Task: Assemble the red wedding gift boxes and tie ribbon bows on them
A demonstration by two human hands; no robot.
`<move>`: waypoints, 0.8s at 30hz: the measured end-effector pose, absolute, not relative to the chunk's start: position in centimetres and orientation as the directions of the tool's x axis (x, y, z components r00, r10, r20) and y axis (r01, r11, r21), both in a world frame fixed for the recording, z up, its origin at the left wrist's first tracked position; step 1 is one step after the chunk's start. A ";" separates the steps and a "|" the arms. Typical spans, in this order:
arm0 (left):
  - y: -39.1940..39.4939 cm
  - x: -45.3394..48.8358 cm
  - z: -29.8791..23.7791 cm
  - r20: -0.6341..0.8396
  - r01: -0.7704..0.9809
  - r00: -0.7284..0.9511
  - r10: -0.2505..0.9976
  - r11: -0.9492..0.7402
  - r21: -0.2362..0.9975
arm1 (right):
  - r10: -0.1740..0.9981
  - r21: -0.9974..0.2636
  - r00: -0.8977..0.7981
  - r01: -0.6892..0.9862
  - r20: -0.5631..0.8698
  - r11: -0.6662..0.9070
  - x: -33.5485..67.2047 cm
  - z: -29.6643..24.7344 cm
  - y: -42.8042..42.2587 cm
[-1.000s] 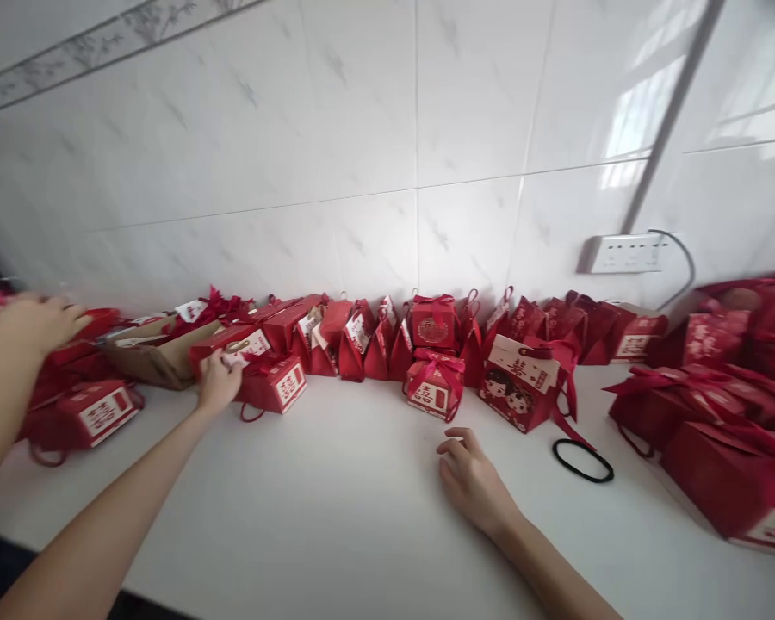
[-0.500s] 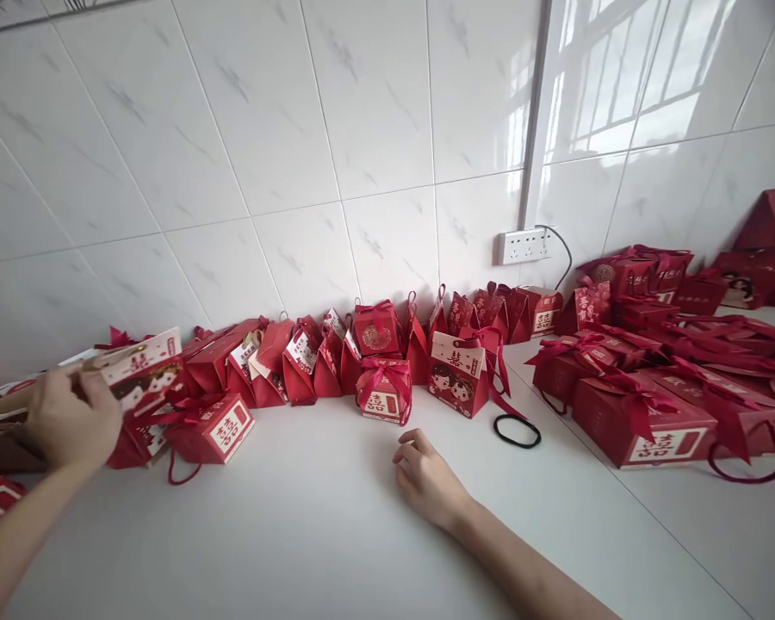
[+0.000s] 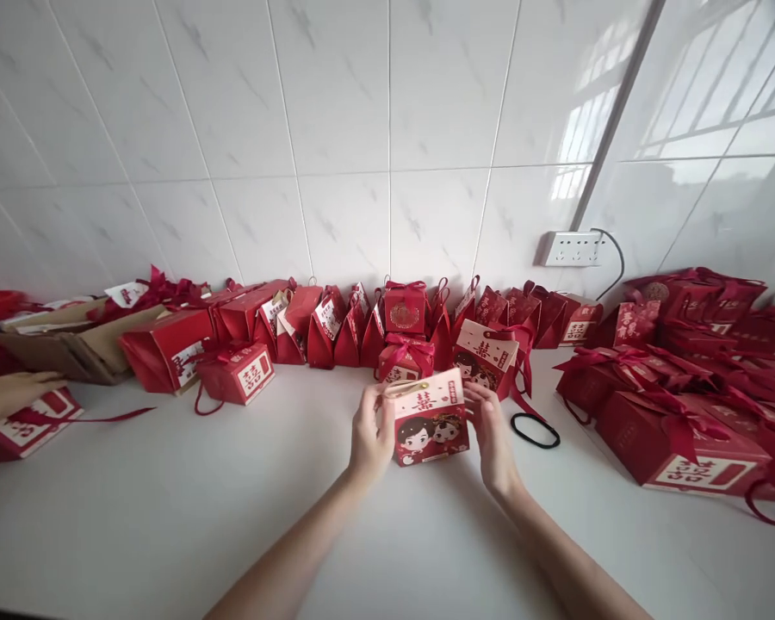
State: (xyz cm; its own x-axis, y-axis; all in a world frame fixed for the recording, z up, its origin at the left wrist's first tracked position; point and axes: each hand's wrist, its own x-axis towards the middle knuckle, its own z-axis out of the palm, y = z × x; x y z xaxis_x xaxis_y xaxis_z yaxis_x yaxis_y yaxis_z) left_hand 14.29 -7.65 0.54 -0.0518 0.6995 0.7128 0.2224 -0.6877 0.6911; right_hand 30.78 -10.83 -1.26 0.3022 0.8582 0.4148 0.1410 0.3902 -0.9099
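Note:
In front of me at the middle of the table is a red and cream gift box, printed with a cartoon couple and a red character on its top flap. My left hand is closed on the box's left edge, near a gold-coloured ribbon. On the opposite side, my right hand has its fingers bent against the box's upper right edge. A similar cartoon box with a dark red ribbon stands just behind. Right of my right hand lies a black elastic loop.
Red boxes line the tiled wall, below a socket strip. Ribboned boxes crowd the right side. At left, another person's hand is by a red box, near an open cardboard carton.
My left hand has carried the cartoon gift box from the far left to the middle. My right hand, earlier resting on the table, has come up to its right side. The view has turned left.

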 end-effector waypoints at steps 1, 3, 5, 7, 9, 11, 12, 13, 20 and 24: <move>-7.9 14.3 0.2 0.709 0.210 -0.019 0.705 -0.691 0.692 | 0.853 -0.894 0.267 0.165 0.448 0.417 30.8 -1.1 -11.0; -8.2 13.8 -0.1 0.712 0.194 0.038 0.701 -0.704 0.683 | 0.864 -0.874 0.184 0.245 0.468 0.420 30.3 -0.9 -11.2; -8.2 13.3 -0.1 0.728 0.188 0.056 0.683 -0.723 0.664 | 0.901 -0.885 0.126 0.288 0.414 0.366 29.5 -1.1 -11.3; -8.3 13.0 -0.1 0.753 0.163 0.020 0.658 -0.745 0.647 | 0.934 -0.907 0.089 0.288 0.345 0.307 28.8 -1.6 -11.3; -8.3 13.0 -0.2 0.765 0.115 -0.045 0.642 -0.757 0.643 | 0.946 -0.910 0.051 0.292 0.321 0.293 28.4 -2.1 -11.2; -8.5 13.1 -0.1 0.758 0.080 -0.072 0.649 -0.753 0.653 | 0.946 -0.901 0.011 0.311 0.323 0.303 28.6 -2.3 -11.2; -8.5 13.2 0.0 0.747 0.080 -0.071 0.661 -0.742 0.665 | 0.947 -0.896 -0.014 0.319 0.320 0.307 28.8 -2.2 -11.3; -8.6 13.2 0.3 0.733 0.091 -0.065 0.678 -0.727 0.680 | 0.949 -0.894 -0.042 0.326 0.312 0.308 29.0 -2.1 -11.3; -9.3 12.6 2.0 0.803 0.173 0.061 0.593 -0.799 0.576 | 0.945 -0.863 -0.169 0.388 0.279 0.324 30.6 -0.6 -12.4; -9.7 12.3 2.5 0.867 0.170 0.074 0.492 -0.863 0.475 | 0.935 -0.837 -0.207 0.422 0.287 0.350 30.5 -0.2 -12.7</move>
